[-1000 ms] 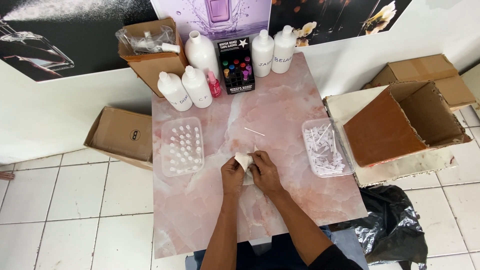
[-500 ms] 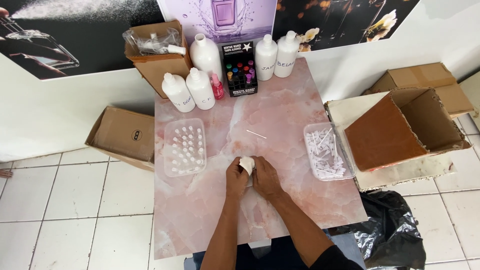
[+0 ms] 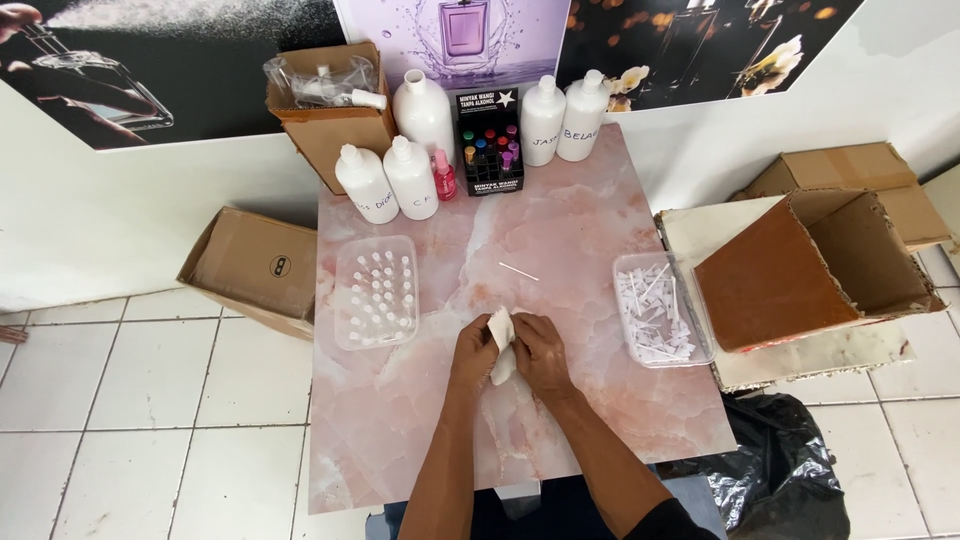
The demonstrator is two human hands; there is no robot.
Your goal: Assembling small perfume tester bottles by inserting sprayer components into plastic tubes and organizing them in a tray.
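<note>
Nearest, both hands meet at the middle of the pink marble counter (image 3: 400,440). Left hand (image 3: 474,352) and right hand (image 3: 540,352): fingers curled shut and pinching a small white cloth (image 3: 500,358) between them, where a second ago they held it slightly farther up the counter and more loosely bunched; the cloth now hangs folded lengthwise, so the wiping or wrapping work reads as mid-step. Whether anything sits inside the cloth cannot be told.

Left of the hands: clear tray of small white-capped vials (image 3: 376,292), unmoved. Right: clear tray of white sticks (image 3: 655,310), unmoved. Beyond the hands: one loose white stick (image 3: 518,271), lying apart on the counter as before.

Far edge: white bottles (image 3: 388,180), small pink bottle (image 3: 444,176), black display box of coloured vials (image 3: 489,145).
</note>
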